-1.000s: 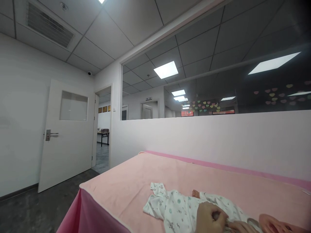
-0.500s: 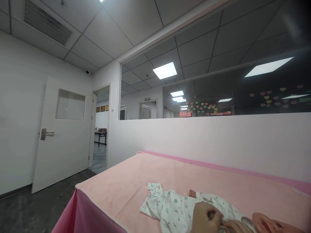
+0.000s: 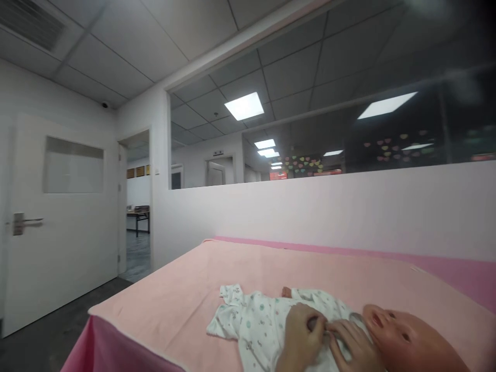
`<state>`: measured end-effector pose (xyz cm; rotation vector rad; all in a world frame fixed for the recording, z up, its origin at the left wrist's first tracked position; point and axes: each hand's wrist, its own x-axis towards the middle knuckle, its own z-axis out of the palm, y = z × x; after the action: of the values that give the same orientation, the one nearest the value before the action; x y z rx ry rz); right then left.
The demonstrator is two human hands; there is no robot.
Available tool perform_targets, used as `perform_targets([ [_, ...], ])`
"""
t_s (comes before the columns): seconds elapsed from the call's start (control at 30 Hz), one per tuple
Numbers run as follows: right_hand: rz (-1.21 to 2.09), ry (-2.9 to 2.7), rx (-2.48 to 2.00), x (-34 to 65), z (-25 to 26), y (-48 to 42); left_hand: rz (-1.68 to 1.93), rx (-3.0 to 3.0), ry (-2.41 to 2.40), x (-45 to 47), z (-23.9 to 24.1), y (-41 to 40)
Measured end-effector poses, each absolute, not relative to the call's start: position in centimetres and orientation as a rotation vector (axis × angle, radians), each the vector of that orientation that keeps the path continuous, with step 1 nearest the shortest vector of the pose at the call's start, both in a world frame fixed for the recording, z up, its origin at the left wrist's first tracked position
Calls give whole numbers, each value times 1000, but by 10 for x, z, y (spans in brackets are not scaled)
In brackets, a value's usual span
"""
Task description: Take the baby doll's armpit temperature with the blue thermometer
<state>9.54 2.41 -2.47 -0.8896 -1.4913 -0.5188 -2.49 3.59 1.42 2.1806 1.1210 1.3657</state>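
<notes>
A baby doll (image 3: 411,333) lies on its back with its head to the right, dressed in a white printed baby bodysuit (image 3: 267,320). My left hand (image 3: 303,330) is over the doll's chest, fingers curled in a pinch on the front of the bodysuit. Close against it, nearer the doll's chin, my right hand (image 3: 354,343) has its fingers bent together, pinching the same cloth. The fingertips of both hands meet; the exact bit of cloth between them is mostly hidden. One small doll hand (image 3: 287,292) shows from the far sleeve.
The doll rests on a pink sheet (image 3: 163,299) over a bed or table, whose near left corner hangs down. Behind it runs a white half wall (image 3: 310,212) with a glass window above. At left stands an open white door (image 3: 70,232) beside a doorway.
The view has turned to the right and down, so more of the doll's head shows. Both hands stay together at the bodysuit's chest with little visible change in grip.
</notes>
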Motion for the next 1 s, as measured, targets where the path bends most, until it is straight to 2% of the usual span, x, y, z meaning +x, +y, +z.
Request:
perform_targets([
  [0.5, -326, -1595, -1109, 92, 7, 6, 1278, 2581, 962, -34, 37, 36],
  [0.73, -286, -1664, -1122, 95, 9, 2, 1045, 2155, 930, -39, 41, 45],
  [1.0, -409, -1689, -1027, 95, 8, 3, 1065, 1887, 885, -43, 37, 54],
])
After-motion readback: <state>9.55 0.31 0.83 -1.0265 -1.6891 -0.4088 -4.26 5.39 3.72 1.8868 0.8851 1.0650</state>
